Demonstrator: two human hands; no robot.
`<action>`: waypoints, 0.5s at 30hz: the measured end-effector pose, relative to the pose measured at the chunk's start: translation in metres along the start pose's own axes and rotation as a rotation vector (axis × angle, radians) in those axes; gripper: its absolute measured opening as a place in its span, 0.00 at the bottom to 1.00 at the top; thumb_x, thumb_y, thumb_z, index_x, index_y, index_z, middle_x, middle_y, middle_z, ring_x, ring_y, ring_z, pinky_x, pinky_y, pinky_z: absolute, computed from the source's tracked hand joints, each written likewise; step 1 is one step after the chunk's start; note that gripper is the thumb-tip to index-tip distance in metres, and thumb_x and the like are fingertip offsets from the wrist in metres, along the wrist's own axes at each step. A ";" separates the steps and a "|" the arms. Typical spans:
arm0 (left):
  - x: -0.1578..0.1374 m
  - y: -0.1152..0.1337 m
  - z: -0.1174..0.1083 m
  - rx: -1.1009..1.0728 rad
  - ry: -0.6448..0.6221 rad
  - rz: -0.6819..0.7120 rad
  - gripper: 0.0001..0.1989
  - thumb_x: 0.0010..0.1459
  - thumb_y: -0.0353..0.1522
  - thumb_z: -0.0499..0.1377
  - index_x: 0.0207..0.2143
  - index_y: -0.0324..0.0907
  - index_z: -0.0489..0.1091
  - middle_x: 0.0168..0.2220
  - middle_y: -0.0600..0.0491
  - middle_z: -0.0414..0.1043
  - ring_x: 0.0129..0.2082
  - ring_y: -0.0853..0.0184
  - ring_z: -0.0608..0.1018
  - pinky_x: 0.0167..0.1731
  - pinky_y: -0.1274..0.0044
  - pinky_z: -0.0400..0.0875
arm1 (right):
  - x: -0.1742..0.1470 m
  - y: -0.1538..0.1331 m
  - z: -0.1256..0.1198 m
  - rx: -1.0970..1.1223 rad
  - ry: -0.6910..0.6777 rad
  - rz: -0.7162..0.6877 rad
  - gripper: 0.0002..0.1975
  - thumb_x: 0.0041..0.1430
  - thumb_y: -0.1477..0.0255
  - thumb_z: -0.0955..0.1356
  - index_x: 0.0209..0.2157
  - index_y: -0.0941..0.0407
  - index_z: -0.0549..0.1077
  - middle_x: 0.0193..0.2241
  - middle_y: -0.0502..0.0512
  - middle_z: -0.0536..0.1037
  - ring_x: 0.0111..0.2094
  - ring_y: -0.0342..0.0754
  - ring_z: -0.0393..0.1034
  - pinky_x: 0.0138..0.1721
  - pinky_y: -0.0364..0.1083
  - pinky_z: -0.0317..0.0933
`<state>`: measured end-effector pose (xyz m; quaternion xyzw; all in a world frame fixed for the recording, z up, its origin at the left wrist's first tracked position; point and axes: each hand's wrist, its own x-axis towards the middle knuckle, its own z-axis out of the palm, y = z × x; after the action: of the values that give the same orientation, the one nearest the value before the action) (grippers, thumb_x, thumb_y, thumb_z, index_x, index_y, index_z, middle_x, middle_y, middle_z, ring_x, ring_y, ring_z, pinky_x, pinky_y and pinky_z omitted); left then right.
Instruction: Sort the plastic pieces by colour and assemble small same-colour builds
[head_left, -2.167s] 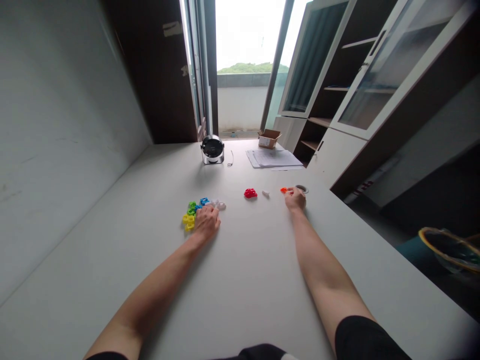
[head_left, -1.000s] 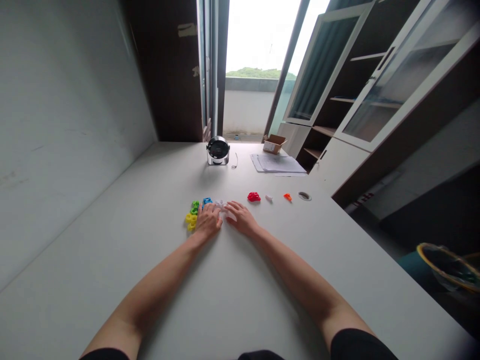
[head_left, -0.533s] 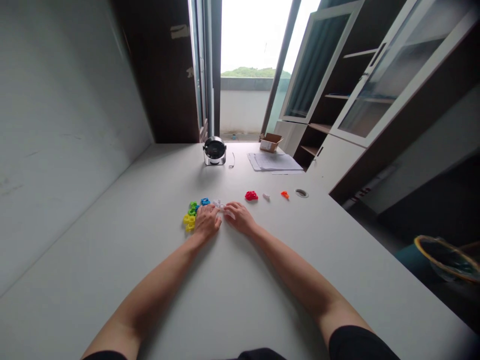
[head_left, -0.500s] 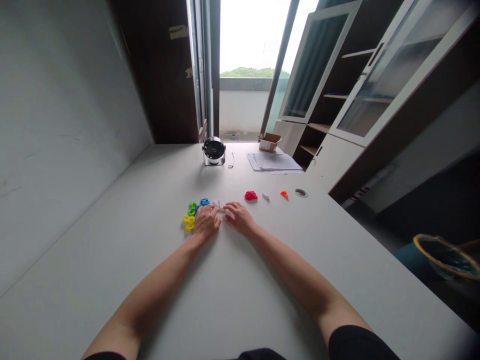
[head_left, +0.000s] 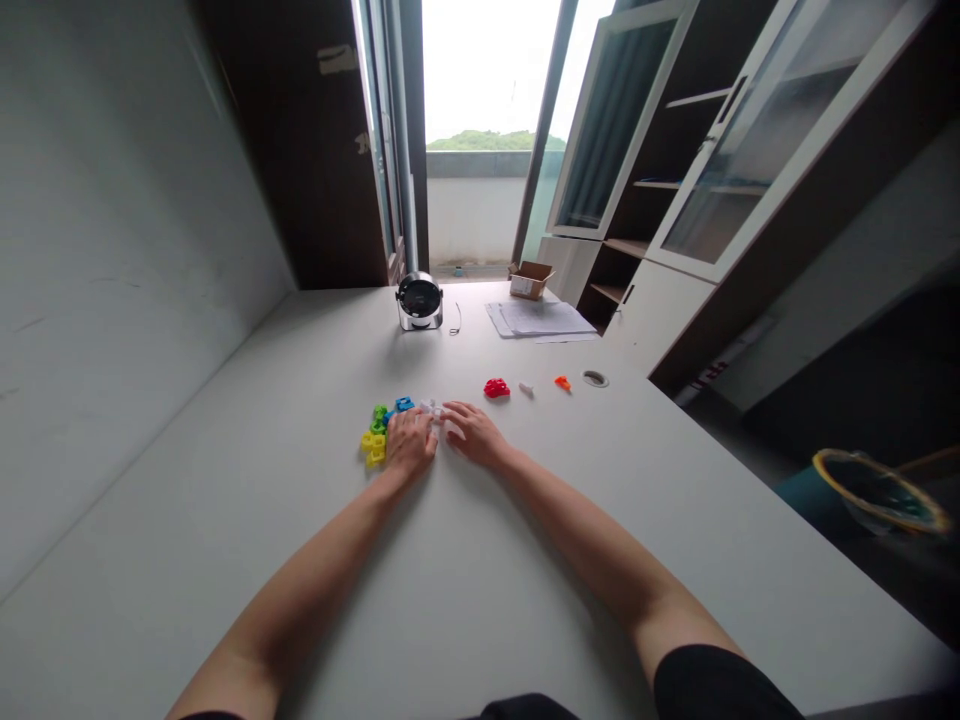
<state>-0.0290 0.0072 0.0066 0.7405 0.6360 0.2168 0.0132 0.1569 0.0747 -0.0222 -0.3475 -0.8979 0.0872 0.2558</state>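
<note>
My left hand lies over the pile of small plastic pieces, palm down, its fingers reaching across the blue pieces to the white pieces. Green pieces and yellow pieces sit against its outer side. Opposite, my right hand rests with fingers stretched and thumb apart, its fingertips at the right edge of the white pieces. What lies under the left fingers is hidden. Beyond the right hand are a cluster of red pieces, a lone white piece and an orange piece.
On the white table stand a round black-and-silver lamp-like device, papers and an open cardboard box. A cable hole is at the right. A wall borders the left side; cabinets stand right.
My right hand's fingertips have drawn slightly apart from my left hand, showing more of the white pieces between them. The whole view has shifted a little.
</note>
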 end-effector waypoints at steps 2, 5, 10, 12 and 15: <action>0.000 0.001 0.000 0.008 -0.013 -0.009 0.16 0.64 0.34 0.53 0.53 0.48 0.69 0.59 0.48 0.67 0.59 0.56 0.65 0.65 0.60 0.48 | 0.000 -0.001 0.000 -0.002 -0.020 -0.009 0.26 0.61 0.75 0.69 0.60 0.48 0.69 0.64 0.56 0.66 0.65 0.55 0.58 0.61 0.58 0.59; -0.001 0.002 0.001 0.023 -0.021 -0.019 0.16 0.64 0.34 0.53 0.53 0.49 0.68 0.58 0.49 0.68 0.59 0.56 0.65 0.66 0.60 0.45 | -0.001 -0.001 0.000 -0.011 -0.050 -0.019 0.28 0.62 0.75 0.68 0.62 0.47 0.66 0.65 0.55 0.64 0.66 0.56 0.56 0.61 0.58 0.59; -0.003 0.002 0.000 0.065 0.006 -0.050 0.15 0.64 0.36 0.53 0.52 0.48 0.69 0.55 0.47 0.69 0.56 0.54 0.66 0.65 0.59 0.45 | -0.001 -0.002 0.001 -0.028 -0.052 -0.019 0.26 0.64 0.75 0.67 0.63 0.47 0.66 0.64 0.55 0.66 0.65 0.55 0.58 0.61 0.57 0.58; -0.003 0.002 -0.001 0.069 0.004 -0.061 0.16 0.64 0.36 0.53 0.52 0.49 0.69 0.54 0.47 0.70 0.55 0.54 0.67 0.65 0.59 0.46 | -0.001 -0.002 0.001 -0.017 -0.030 -0.015 0.24 0.64 0.75 0.67 0.61 0.48 0.68 0.62 0.56 0.69 0.64 0.55 0.60 0.60 0.56 0.59; -0.003 0.003 -0.002 0.080 -0.003 -0.070 0.17 0.64 0.36 0.53 0.54 0.50 0.69 0.51 0.46 0.70 0.54 0.54 0.67 0.64 0.59 0.47 | 0.000 -0.002 0.000 0.025 0.013 -0.002 0.18 0.63 0.75 0.68 0.54 0.51 0.72 0.56 0.57 0.73 0.58 0.53 0.65 0.57 0.54 0.61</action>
<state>-0.0270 0.0033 0.0081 0.7179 0.6698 0.1897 -0.0078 0.1559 0.0735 -0.0217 -0.3438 -0.8954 0.0956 0.2662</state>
